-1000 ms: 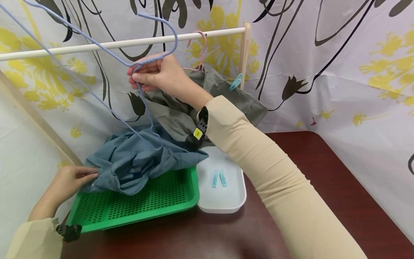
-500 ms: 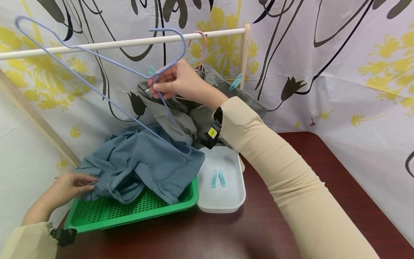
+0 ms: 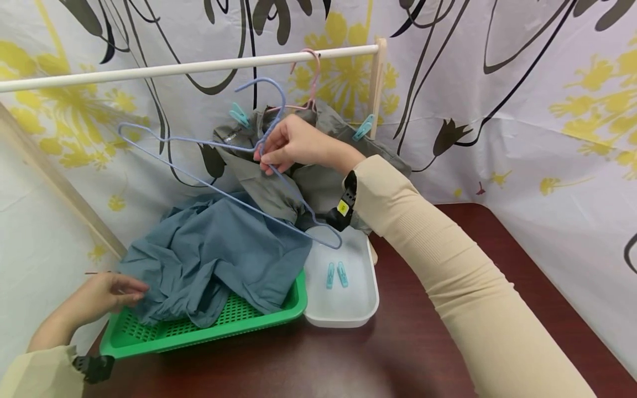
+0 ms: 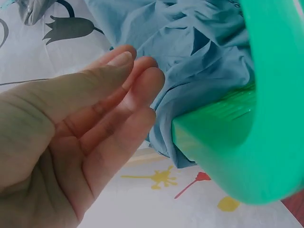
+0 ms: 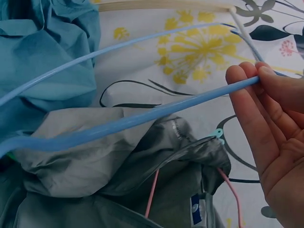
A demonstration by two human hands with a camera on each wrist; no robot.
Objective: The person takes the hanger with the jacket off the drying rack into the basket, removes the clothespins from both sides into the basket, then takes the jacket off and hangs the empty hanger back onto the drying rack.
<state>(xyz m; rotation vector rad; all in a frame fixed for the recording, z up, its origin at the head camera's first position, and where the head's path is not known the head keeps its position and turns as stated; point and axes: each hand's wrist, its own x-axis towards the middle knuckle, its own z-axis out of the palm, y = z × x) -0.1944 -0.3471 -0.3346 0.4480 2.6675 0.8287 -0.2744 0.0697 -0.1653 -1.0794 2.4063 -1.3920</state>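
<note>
My right hand [image 3: 293, 146] pinches a blue clothes hanger [image 3: 214, 188] at the neck below its hook; the hanger carries no garment. In the right wrist view, thumb and fingertips meet on the blue hanger [image 5: 128, 118]. A blue garment [image 3: 229, 249] lies heaped in the green basket [image 3: 209, 333], part of it over the rim. At its left edge is my left hand [image 3: 102, 301], fingers relaxed. From the left wrist, that hand [image 4: 90, 118] shows nothing between thumb and fingers, with the blue cloth [image 4: 190, 57] just beyond the fingertips.
Behind the hanger, a grey garment [image 3: 323, 182] hangs from a pink hanger [image 3: 314, 83] on the white rail [image 3: 199, 67], with clothespins [image 3: 364, 127] on it. A white tray [image 3: 343, 307] beside the basket holds two turquoise clothespins [image 3: 342, 275]. A dark red table [image 3: 298, 365] lies beneath.
My right hand has moved right and down, drawing the blue hanger out of the blue garment. The garment has settled flatter into the basket. My left hand has let go of the cloth.
</note>
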